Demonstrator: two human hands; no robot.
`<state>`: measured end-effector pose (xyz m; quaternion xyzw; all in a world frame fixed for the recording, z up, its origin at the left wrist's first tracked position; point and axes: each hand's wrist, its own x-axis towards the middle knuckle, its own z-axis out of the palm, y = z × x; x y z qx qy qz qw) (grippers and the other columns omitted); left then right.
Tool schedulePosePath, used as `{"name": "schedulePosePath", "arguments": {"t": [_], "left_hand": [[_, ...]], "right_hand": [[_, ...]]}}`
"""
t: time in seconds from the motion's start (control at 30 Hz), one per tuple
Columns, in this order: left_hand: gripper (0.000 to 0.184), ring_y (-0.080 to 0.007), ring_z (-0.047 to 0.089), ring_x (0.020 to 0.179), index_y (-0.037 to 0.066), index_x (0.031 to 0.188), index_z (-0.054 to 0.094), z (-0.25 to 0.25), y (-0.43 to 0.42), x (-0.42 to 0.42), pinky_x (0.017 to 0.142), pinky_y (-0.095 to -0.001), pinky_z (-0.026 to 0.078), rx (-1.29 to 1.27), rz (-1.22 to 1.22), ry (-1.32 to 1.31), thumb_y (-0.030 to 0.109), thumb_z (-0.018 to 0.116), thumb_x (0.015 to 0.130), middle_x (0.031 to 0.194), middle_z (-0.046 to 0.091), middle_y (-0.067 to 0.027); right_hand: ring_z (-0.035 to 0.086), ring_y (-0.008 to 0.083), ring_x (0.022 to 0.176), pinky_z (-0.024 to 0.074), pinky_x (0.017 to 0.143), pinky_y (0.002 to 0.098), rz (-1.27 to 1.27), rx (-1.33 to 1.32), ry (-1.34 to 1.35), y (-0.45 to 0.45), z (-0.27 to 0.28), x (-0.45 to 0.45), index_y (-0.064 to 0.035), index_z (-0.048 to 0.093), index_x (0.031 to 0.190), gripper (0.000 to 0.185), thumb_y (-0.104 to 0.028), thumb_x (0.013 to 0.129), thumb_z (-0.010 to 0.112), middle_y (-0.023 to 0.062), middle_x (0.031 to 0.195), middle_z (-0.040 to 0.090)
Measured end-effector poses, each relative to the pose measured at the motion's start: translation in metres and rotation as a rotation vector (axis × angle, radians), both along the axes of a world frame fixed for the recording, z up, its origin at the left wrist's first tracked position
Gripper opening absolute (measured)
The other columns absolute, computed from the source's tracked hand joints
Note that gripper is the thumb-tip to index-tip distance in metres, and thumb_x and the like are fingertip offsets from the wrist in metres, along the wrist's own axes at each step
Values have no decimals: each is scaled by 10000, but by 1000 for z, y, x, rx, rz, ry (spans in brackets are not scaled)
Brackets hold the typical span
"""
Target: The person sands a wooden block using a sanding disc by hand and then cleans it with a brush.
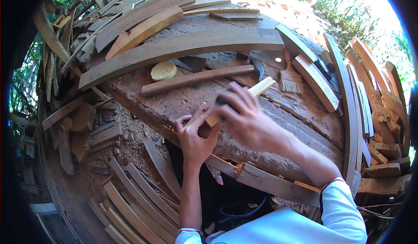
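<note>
A short, pale strip of wood [261, 87] lies at a slant on the worn wooden bench. Near its lower end, my left hand [196, 133] holds it between thumb and fingers. My right hand [244, 115] is over the middle of the strip, blurred by motion, its fingers curled round a dark object too smeared to make out. Beyond both hands lies a hammer [200, 79] with a wooden handle and a dark metal head. A brush [291, 79] with pale bristles rests to the right.
A long curved board [183, 43] crosses the bench behind the hammer. A round yellowish block [163, 71] sits beside it. More planks stand at the right [342, 104] and lie at the lower left [135, 200]. A curved board [270, 181] runs along the near edge.
</note>
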<state>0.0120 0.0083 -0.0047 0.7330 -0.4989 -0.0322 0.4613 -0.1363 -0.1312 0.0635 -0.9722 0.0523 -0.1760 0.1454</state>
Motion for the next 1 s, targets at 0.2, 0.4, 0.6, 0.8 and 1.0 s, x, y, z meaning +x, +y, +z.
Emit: {"name": "schedulePosePath", "arguments": {"t": [0.2, 0.4, 0.6, 0.8, 1.0], "left_hand": [[317, -222, 668, 1316, 79, 1136, 808, 12, -3, -3, 1042, -389, 373, -10, -6, -24, 307, 828, 917, 1230, 793, -69], [327, -229, 683, 1292, 74, 1136, 808, 5, -2, -3, 1031, -388, 381, 6, 11, -40, 313, 830, 915, 1239, 787, -94], [355, -232, 694, 1265, 91, 1184, 801, 11, -2, -2, 1034, -393, 383, -7, 9, -52, 332, 816, 925, 1259, 778, -109], [345, -234, 697, 1256, 92, 1179, 800, 5, -2, -2, 1042, -394, 380, 21, -9, -87, 315, 826, 916, 1277, 769, -120], [369, -223, 699, 1250, 66, 1191, 797, 13, -2, -1, 1035, -392, 383, -6, -20, -57, 296, 833, 904, 1244, 777, -143]], "right_hand": [[455, 484, 1433, 389, 1195, 609, -387, 57, 102, -55, 19, -21, -42, 590, 1362, 380, -101, 989, 631, 262, 1510, 488], [439, 438, 1462, 350, 1242, 617, 5, -86, 27, 2, 13, -4, -28, 661, 1259, 339, -96, 929, 690, 200, 1456, 540], [422, 457, 1476, 320, 1269, 571, -458, 84, 186, -41, 25, -16, -34, 558, 1400, 458, -64, 952, 648, 251, 1528, 475], [453, 442, 1463, 260, 1305, 588, -33, 141, -54, 0, 2, -1, -24, 543, 1359, 457, -56, 925, 684, 237, 1426, 556], [464, 432, 1436, 388, 1216, 520, -299, 139, 89, -55, 20, -13, -6, 579, 1300, 416, -65, 902, 685, 235, 1382, 559]]}}
